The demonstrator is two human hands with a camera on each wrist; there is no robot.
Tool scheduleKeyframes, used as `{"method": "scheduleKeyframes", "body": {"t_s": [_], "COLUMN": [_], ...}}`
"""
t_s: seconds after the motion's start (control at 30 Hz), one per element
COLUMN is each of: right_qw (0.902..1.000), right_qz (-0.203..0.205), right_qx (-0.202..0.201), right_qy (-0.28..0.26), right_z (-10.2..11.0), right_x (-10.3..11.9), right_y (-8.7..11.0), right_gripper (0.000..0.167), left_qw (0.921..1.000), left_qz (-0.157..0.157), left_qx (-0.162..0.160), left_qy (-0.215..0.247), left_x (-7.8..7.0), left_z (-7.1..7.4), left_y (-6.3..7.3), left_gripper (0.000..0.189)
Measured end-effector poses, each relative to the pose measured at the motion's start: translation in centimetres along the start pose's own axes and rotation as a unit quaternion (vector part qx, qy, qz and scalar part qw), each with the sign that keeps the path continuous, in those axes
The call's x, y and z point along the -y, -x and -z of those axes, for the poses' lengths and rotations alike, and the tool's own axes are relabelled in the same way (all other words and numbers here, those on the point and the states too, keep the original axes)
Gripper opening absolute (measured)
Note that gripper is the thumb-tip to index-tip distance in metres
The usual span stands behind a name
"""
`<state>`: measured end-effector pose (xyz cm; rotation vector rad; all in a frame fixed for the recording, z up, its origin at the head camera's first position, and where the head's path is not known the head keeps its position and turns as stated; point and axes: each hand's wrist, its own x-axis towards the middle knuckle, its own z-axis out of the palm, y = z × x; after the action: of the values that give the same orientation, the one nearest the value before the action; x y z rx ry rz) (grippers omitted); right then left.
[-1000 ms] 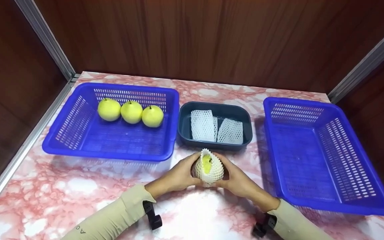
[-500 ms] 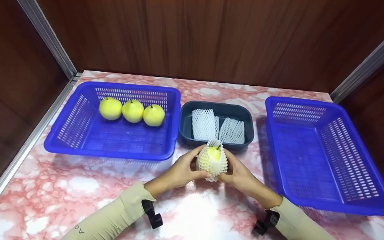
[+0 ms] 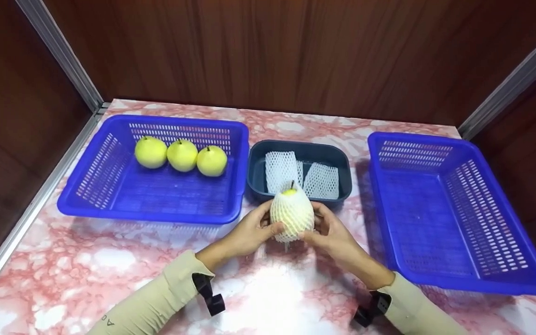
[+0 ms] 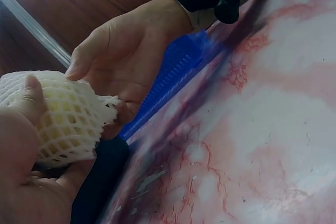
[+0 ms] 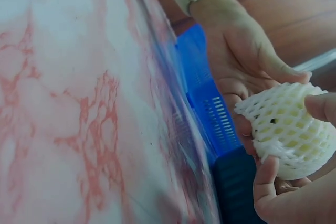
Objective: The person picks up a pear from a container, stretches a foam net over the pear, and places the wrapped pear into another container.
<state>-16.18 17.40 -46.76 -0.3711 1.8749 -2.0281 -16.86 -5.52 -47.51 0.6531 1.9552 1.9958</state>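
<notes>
A yellow pear in a white foam net sleeve [image 3: 292, 216] is held between both hands, in front of a dark tray [image 3: 347, 172]. Its stem and a bit of yellow skin show at the sleeve's top opening. My left hand [image 3: 249, 231] grips it from the left, thumb on the near side. From the right, my right hand [image 3: 338, 237] holds it with the thumb low on the net. Both wrist views show the net stretched over the fruit, its loose end [image 5: 249, 107] sticking out past it. Several folded foam nets [image 3: 281, 168] lie in the tray.
On the left stands a blue basket [image 3: 151, 216] with 3 bare yellow pears [image 3: 182, 155] along its back. Another blue basket [image 3: 435, 223] stands on the right. Brown wood-grain panels [image 3: 268, 56] enclose the marbled red-and-white table [image 3: 110, 260].
Both hands have lifted the pear slightly away from me and tipped it more upright. The net has closed in around the top, so less yellow skin shows than before.
</notes>
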Motion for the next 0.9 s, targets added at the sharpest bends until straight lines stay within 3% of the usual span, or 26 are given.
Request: {"method": "scheduleKeyframes", "body": {"t_s": [0.2,0.3,0.53,0.9], "right_qw": [0.9999,0.9998,0.9982,0.9846], "right_qz": [0.009,0.009,0.011,0.125], "right_qx": [-0.008,-0.014,-0.058,-0.117], "right_qy": [-0.003,0.005,-0.008,-0.035], "right_z": [-0.4,-0.8,-2.1,-2.6], "right_x": [0.2,0.4,1.2,1.7], "right_y": [0.2,0.4,0.7,0.3], "right_gripper": [0.077,0.075,0.068,0.063], "left_qw": [0.9995,0.9991,0.9969,0.9899], "left_qz": [-0.020,-0.018,-0.022,-0.051], "left_qx": [0.003,-0.011,-0.064,-0.123], "left_qy": [0.026,0.037,0.039,0.049], "left_x": [0.2,0.2,-0.4,-1.6], "left_z": [0.2,0.0,-0.9,-2.3], "left_y": [-0.1,0.0,0.0,-0.5], "left_gripper": [0.102,0.111,0.104,0.107]}}
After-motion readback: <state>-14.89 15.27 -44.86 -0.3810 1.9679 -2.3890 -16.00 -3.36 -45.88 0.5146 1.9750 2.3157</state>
